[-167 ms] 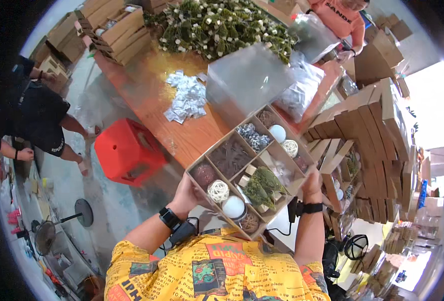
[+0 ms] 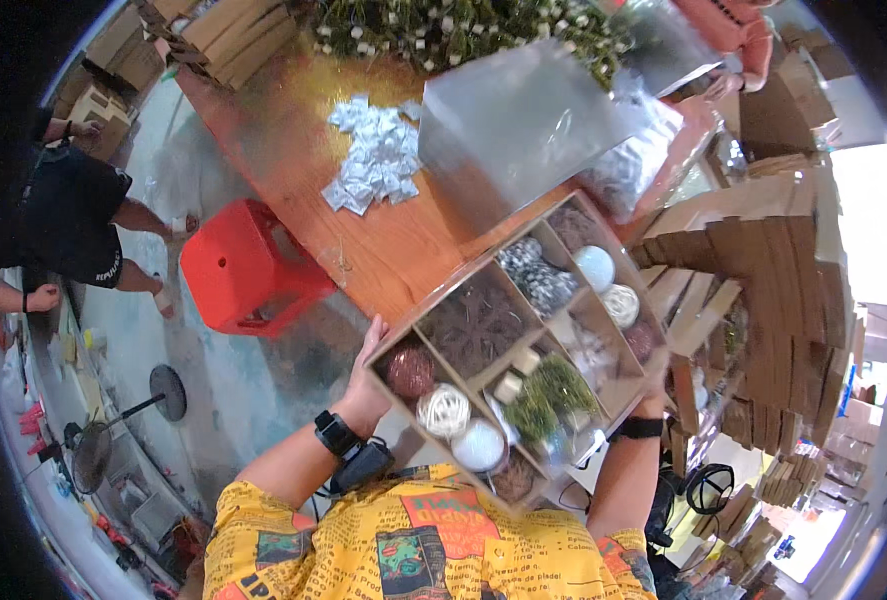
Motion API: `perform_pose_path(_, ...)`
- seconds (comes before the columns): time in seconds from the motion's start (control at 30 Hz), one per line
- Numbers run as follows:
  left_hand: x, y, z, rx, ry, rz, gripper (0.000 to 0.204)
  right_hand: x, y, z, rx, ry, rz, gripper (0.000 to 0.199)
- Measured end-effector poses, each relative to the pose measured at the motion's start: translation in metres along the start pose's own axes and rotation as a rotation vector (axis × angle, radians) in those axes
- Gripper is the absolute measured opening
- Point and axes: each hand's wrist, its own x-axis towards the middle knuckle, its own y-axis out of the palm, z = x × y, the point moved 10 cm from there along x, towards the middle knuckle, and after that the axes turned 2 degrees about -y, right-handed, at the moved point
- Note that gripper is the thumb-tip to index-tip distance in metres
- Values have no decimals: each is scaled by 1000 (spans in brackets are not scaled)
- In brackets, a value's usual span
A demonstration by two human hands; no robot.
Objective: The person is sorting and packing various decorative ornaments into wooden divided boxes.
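Head view: the box slants, long axis lower left to upper right, between the left hand, grasping its left corner, and the right hand, at its right corner, with a grip too hidden to tell.

Brown divided box, assorted ornaments inside; held diagonally

We look steeply down from the left side of the wearer's head, facing ahead through a wide fisheye. The yellow shirt fills our lower edge, the divided box lies close below, and the orange table stretches beyond; straight edges bend outward.
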Motion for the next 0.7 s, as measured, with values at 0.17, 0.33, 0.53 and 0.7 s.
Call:
perform_pose_path(0.17, 11, -47, -15, 283, 201, -237, 69, 18, -27, -62, -12, 91, -55, 53)
perform_pose_path(0.33, 3, -40, -4, 229, 222, -283, 59, 12, -50, -118, -22, 163, -91, 53)
perform_pose_path(0.53, 8, -51, 1, 139, 158, -350, 53, -4, -56, -135, -43, 161, -102, 53)
perform_pose_path(0.7, 11, -85, 9, 158, 157, -465, 52, -6, -54, -133, -39, 117, -82, 54)
